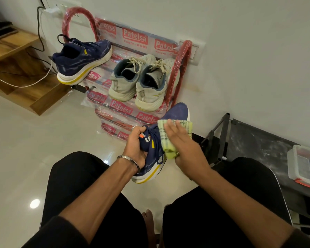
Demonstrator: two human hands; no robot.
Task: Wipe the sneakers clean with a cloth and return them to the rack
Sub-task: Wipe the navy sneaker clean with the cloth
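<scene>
a red shoe rack (pixel 183 51), its shelves wrapped in printed plastic, stands against the white wall on the glossy pale floor (pixel 25 149). on its upper shelves sit one navy sneaker (pixel 82 59), at the left edge with its heel overhanging, and a pair of grey sneakers (pixel 141 83) side by side at the right, heels outward.

This is a room in a home. A red shoe rack (pixel 179 72), still in printed plastic wrap, stands against a plain white wall (pixel 249 51) on a glossy tiled floor (pixel 43 140), holding worn grey sneakers (pixel 141 83). Charger cables (pixel 41 33) run from a wall socket (pixel 61 6) over low wooden shelving (pixel 16 56).
</scene>
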